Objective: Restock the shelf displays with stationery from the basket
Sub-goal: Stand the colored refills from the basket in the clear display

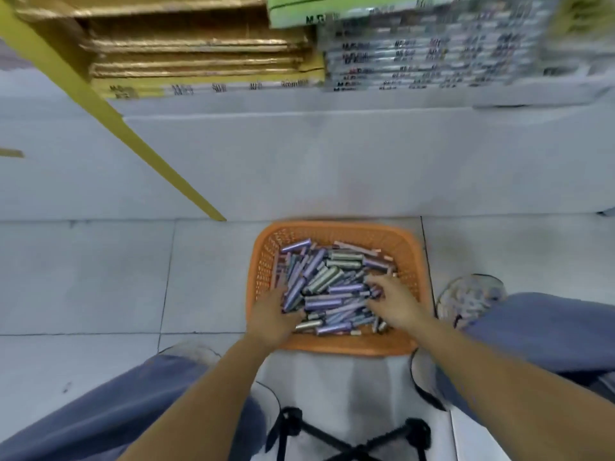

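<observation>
Left hand point(273, 316) dug into tubes point(327, 277) in orange basket point(336, 227), grip unclear; right hand point(396, 304) lay spread; shelf labels point(392, 66) too blurred to read.

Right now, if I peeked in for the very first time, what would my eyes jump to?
The bright orange basket on the pale floor tiles in the middle, heaped with purple and silvery pen-like tubes. Next, the left hand and right hand, both reaching into that pile. Above, blurry cardboard stacks and packaged stationery fill the shelf.
</observation>
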